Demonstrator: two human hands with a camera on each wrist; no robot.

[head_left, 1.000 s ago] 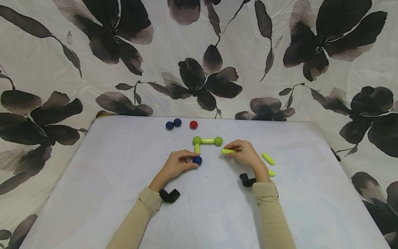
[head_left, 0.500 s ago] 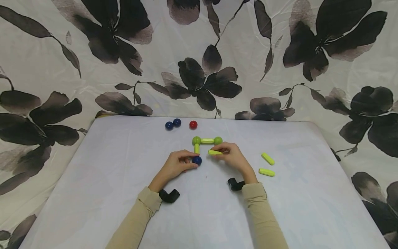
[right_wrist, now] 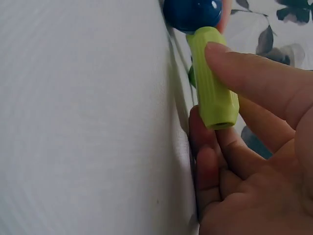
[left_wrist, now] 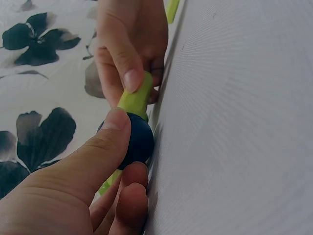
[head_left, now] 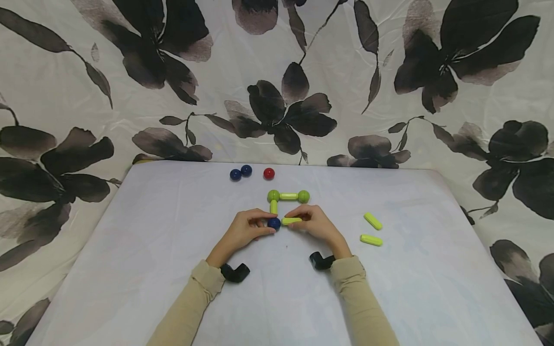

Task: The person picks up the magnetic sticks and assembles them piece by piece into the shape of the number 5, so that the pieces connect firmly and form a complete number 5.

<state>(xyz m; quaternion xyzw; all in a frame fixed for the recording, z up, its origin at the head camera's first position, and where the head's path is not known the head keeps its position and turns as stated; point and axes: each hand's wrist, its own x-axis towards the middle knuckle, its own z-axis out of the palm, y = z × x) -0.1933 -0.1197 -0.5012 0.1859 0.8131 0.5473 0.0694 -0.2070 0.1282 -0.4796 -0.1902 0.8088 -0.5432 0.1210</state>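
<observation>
My left hand [head_left: 246,227] pinches a dark blue ball [head_left: 274,224] between thumb and fingers at the middle of the table. From that ball a yellow-green rod [head_left: 273,207] runs back to a green ball [head_left: 273,195]; a second rod [head_left: 288,196] joins it to another green ball [head_left: 304,196] on the right. My right hand [head_left: 318,226] pinches a loose yellow-green rod [head_left: 291,221] lengthwise toward the blue ball's right side. In the right wrist view this ribbed rod [right_wrist: 212,83] has its far end right at the blue ball [right_wrist: 193,13], its near end showing a small hole.
Two blue balls [head_left: 240,172] and a red ball [head_left: 269,173] lie near the table's back edge. Right of my right hand are two more rods, one slanted [head_left: 372,221] and one nearly level [head_left: 371,240]. A floral cloth [head_left: 277,110] hangs behind the white table [head_left: 151,230].
My right hand has moved left and slightly nearer with its rod, bringing the rod's end up to the blue ball. The left hand has stayed in place, holding the ball.
</observation>
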